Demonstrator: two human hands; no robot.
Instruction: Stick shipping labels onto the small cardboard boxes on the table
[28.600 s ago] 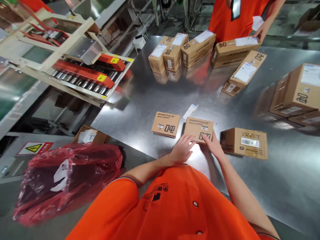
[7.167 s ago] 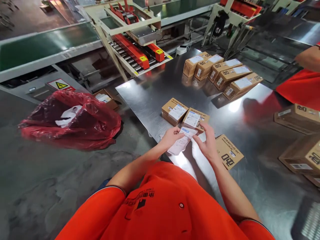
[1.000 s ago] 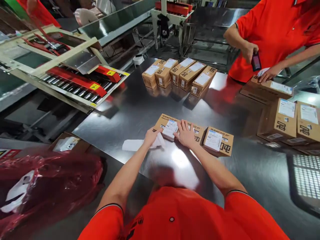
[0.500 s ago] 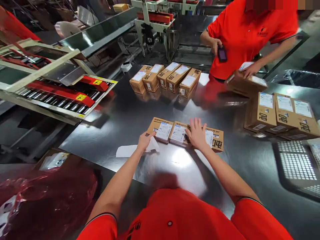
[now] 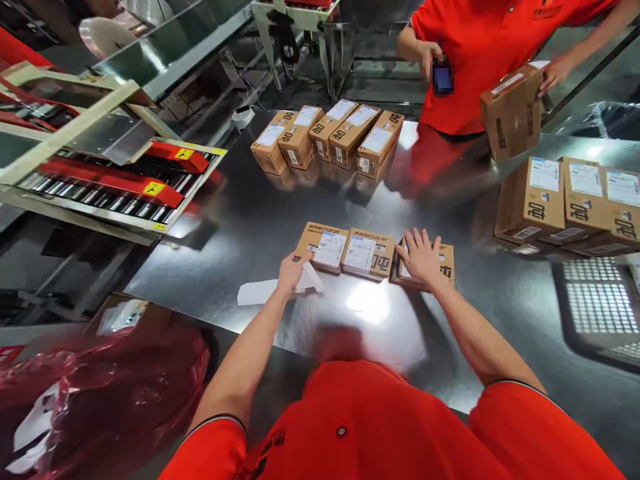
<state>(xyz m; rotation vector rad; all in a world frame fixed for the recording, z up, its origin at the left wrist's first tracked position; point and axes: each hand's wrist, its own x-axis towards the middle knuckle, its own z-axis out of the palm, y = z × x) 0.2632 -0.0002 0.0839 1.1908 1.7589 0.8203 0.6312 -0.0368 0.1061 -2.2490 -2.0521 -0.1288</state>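
Note:
Three cardboard boxes with white labels lie in a row before me: a left box, a middle box and a right box. My left hand is closed at the left box's near left corner, its thumb along the edge. A white paper strip shows on both sides of this hand and seems pinched in it; the fingertips are hidden. My right hand lies flat on the right box, fingers spread, covering part of its label.
Across the metal table, several labelled boxes stand in a row. More boxes are at the right, near a dark grid-bottomed tray. A co-worker holds a device and a tilted box. A roller conveyor flanks the left.
My right hand has slid from the middle box to the right box, uncovering the middle label. My left hand stays at its corner. The co-worker's box has been raised and tipped more upright.

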